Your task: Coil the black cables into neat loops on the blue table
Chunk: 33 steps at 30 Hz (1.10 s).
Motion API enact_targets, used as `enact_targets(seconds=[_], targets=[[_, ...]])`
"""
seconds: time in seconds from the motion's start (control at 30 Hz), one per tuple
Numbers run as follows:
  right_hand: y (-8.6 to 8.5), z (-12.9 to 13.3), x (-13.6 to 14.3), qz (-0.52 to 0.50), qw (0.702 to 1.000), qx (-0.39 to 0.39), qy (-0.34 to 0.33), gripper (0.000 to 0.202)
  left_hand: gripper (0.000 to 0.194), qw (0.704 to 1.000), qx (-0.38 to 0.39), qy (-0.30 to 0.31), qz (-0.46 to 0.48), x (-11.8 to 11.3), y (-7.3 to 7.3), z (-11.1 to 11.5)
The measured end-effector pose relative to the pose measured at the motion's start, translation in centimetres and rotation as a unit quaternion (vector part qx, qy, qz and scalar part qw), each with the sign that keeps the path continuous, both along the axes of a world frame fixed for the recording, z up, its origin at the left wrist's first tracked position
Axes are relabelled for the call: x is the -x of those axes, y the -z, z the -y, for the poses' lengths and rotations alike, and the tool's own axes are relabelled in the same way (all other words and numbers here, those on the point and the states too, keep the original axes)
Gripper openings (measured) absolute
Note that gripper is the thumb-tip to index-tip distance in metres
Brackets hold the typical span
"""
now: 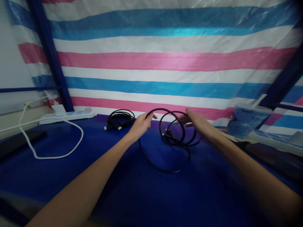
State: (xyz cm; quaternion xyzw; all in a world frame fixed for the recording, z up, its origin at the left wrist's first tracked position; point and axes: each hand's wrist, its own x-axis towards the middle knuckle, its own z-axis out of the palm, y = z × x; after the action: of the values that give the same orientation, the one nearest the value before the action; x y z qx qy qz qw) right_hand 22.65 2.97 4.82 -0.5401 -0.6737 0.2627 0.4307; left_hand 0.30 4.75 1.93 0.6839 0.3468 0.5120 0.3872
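A black cable lies in loose loops on the blue tabletop, with a dark connector among the coils and one stretch curving toward me. My left hand is closed on this cable at the left, thumb and fingers pinching it. On the right side of the loops is my right hand, its fingers stretched out and apart; some of them are behind the coils and slightly blurred. Left of my left hand rests a second, neatly coiled black cable with its plugs facing me.
A white power strip with a plugged-in charger and a white cord is at the left, by a flat black object. A blue cup and another power strip stand right. Striped sheeting hangs behind.
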Motion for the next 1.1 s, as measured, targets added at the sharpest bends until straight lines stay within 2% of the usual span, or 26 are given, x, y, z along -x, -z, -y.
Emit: enact_targets(seconds=[0.07,0.13,0.2,0.23,0.3,0.37,0.4,0.5,0.53,0.63,0.7,0.77,0.83,0.93,1.0,1.1], targets=[[0.9,-0.5,-1.1,0.133,0.99,-0.012,0.04,0.064,0.033,0.998,0.033,0.015,0.058,0.3,-0.2,0.0],[1.7,-0.6,-1.7,0.239,0.964,-0.048,0.109,0.056,0.034,0.994,0.052,0.04,0.091,0.6,-0.4,0.1],[1.9,-0.2,-1.7,0.284,0.936,-0.111,0.174,0.048,0.035,0.99,0.074,0.065,0.105,0.8,-0.5,0.3],[1.9,0.1,-1.4,0.27,0.935,-0.135,0.186,0.049,0.035,0.988,0.088,0.072,0.109,0.9,-0.6,0.3],[1.5,0.9,-0.4,0.176,0.963,-0.136,0.152,0.056,0.037,0.984,0.116,0.067,0.121,1.1,-0.5,0.3],[1.2,1.7,0.6,0.06,0.991,-0.083,0.085,0.057,0.037,0.98,0.134,0.045,0.14,1.3,-0.4,0.0],[1.2,2.0,1.1,0.038,0.995,-0.057,0.072,0.058,0.038,0.978,0.142,0.034,0.149,1.4,-0.2,-0.2],[1.5,2.8,2.0,0.102,0.991,0.03,0.08,0.058,0.038,0.97,0.175,0.003,0.166,1.7,0.2,-0.7],[1.7,3.0,2.2,0.103,0.99,0.081,0.055,0.055,0.037,0.968,0.186,-0.009,0.168,1.8,0.3,-0.9],[1.6,3.5,2.1,-0.022,0.971,0.223,-0.089,0.052,0.034,0.965,0.218,-0.044,0.142,1.7,0.5,-0.9],[1.1,3.5,1.7,-0.101,0.96,0.235,-0.118,0.054,0.031,0.965,0.239,-0.047,0.095,1.5,0.5,-0.6],[0.6,3.1,1.0,-0.15,0.966,0.2,-0.068,0.056,0.027,0.966,0.254,-0.027,0.046,1.2,0.4,-0.2],[0.3,2.4,0.2,-0.201,0.971,0.128,0.032,0.061,0.02,0.966,0.26,-0.004,0.012,0.7,0.2,0.3],[0.3,1.4,-0.9,-0.266,0.951,-0.003,0.16,0.049,0.018,0.968,0.25,0.017,-0.023,-0.1,0.0,0.8],[0.4,1.0,-1.5,-0.28,0.938,-0.069,0.194,0.03,0.024,0.973,0.225,0.013,-0.046,-0.4,0.1,0.9],[0.3,1.1,-1.9,-0.277,0.934,-0.131,0.184,0.015,0.037,0.98,0.172,-0.014,-0.095,-0.5,0.5,0.4]])
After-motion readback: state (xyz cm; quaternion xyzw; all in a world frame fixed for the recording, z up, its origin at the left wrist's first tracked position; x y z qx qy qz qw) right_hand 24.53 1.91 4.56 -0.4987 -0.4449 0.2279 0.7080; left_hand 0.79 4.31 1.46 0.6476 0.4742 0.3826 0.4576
